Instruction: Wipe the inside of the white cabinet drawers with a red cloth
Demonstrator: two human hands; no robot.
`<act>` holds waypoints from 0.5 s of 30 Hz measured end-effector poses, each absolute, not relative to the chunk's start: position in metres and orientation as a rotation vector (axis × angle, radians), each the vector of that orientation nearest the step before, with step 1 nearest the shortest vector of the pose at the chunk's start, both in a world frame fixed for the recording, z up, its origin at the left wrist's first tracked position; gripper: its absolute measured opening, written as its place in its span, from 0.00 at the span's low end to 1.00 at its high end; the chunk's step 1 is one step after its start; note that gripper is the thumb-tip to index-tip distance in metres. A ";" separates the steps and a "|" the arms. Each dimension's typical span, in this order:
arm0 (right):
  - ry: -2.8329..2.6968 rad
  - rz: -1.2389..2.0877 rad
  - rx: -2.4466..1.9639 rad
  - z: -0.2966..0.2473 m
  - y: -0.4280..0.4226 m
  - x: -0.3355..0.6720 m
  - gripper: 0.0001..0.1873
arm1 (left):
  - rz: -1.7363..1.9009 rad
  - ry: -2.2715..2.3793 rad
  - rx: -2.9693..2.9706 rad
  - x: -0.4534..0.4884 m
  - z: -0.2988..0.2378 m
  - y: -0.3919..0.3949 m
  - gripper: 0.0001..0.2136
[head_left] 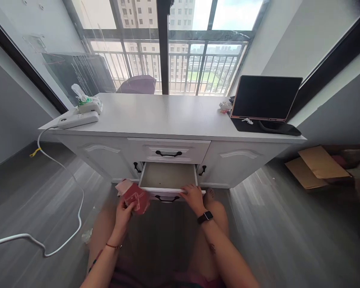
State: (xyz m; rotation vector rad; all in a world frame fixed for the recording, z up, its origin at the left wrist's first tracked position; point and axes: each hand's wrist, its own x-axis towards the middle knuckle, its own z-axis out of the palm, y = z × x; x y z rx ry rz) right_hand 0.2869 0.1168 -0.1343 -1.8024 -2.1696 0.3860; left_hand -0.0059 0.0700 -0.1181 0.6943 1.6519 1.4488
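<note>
Pinched in my left hand (125, 212) is a red piece with pale print (137, 197) and a lighter pink end; whether it is cloth or a packet I cannot tell. It is held just left of the pulled-out lower drawer (168, 176), whose visible inside holds nothing but a tiny dark speck. My right hand (194, 198), with a black watch on its wrist, grips the top edge of the drawer front at the right corner. A black handle (167, 199) sits on that front. Above it, the upper drawer (169, 151) is closed.
The white cabinet (156, 116) carries a power strip (78, 119), a tissue pack (90, 105) and a dark-screened monitor (267, 98). A white cable (78, 196) trails over the floor at left. An opened cardboard box (324, 166) lies at right. Behind stands a window.
</note>
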 end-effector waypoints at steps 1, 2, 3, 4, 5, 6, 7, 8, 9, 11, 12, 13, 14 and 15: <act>-2.152 0.359 -1.825 -0.135 0.121 0.285 0.10 | 1.422 1.559 0.683 -0.011 -0.111 0.068 0.16; -2.136 0.337 -1.851 -0.135 0.125 0.284 0.10 | 1.385 1.471 0.664 -0.017 -0.105 0.067 0.16; -2.119 0.318 -1.878 -0.135 0.130 0.283 0.10 | 1.340 1.398 0.635 -0.023 -0.100 0.066 0.15; -2.101 0.300 -1.900 -0.134 0.136 0.282 0.11 | 1.295 1.343 0.593 -0.029 -0.097 0.065 0.15; -2.081 0.280 -1.914 -0.134 0.142 0.281 0.11 | 1.257 1.306 0.541 -0.035 -0.095 0.064 0.15; -2.056 0.256 -1.927 -0.133 0.148 0.281 0.11 | 1.232 1.283 0.483 -0.041 -0.095 0.064 0.15; -2.027 0.228 -1.944 -0.132 0.153 0.280 0.12 | 1.219 1.272 0.428 -0.045 -0.095 0.063 0.15; -1.996 0.202 -1.968 -0.131 0.159 0.280 0.13 | 1.220 1.272 0.380 -0.049 -0.097 0.064 0.16; -1.968 0.181 -1.999 -0.131 0.165 0.279 0.14 | 1.231 1.283 0.343 -0.051 -0.099 0.064 0.15; -1.940 0.182 -2.054 -0.131 0.176 0.276 0.15 | 1.266 1.313 0.310 -0.051 -0.102 0.067 0.14; -1.937 0.205 -2.074 -0.133 0.182 0.273 0.16 | 1.288 1.326 0.306 -0.049 -0.104 0.068 0.14; -1.933 0.234 -2.087 -0.135 0.187 0.271 0.17 | 1.309 1.336 0.304 -0.046 -0.105 0.070 0.13; -1.919 0.264 -2.103 -0.138 0.191 0.269 0.19 | 1.326 1.342 0.302 -0.043 -0.106 0.072 0.13; -1.895 0.291 -2.124 -0.141 0.194 0.268 0.21 | 1.331 1.345 0.300 -0.039 -0.107 0.074 0.13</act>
